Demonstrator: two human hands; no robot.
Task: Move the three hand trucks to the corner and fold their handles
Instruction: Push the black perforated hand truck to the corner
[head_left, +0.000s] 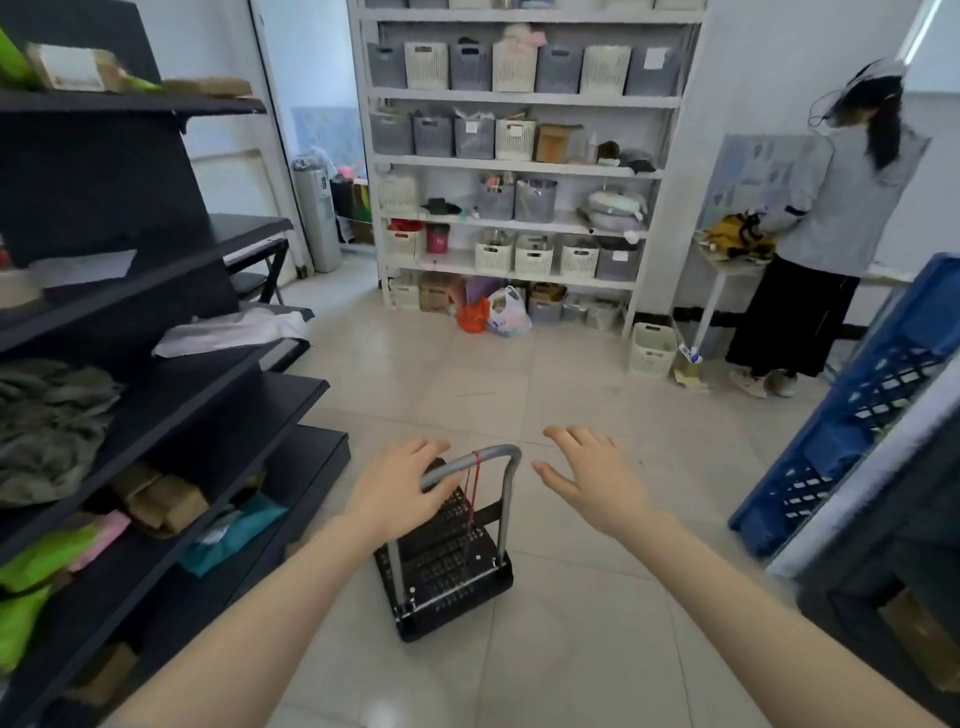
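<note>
One small hand truck stands on the tiled floor just in front of me. It has a black perforated platform and an upright grey U-shaped handle with a red cord hanging from its top bar. My left hand rests over the left end of that bar, fingers curled around it. My right hand hovers to the right of the handle, fingers spread, touching nothing. No other hand truck is in view.
Dark shelving with clothes and boxes lines the left side. White shelves of baskets fill the far wall, bags on the floor below. A person stands at a table at the right. A blue crate leans nearby.
</note>
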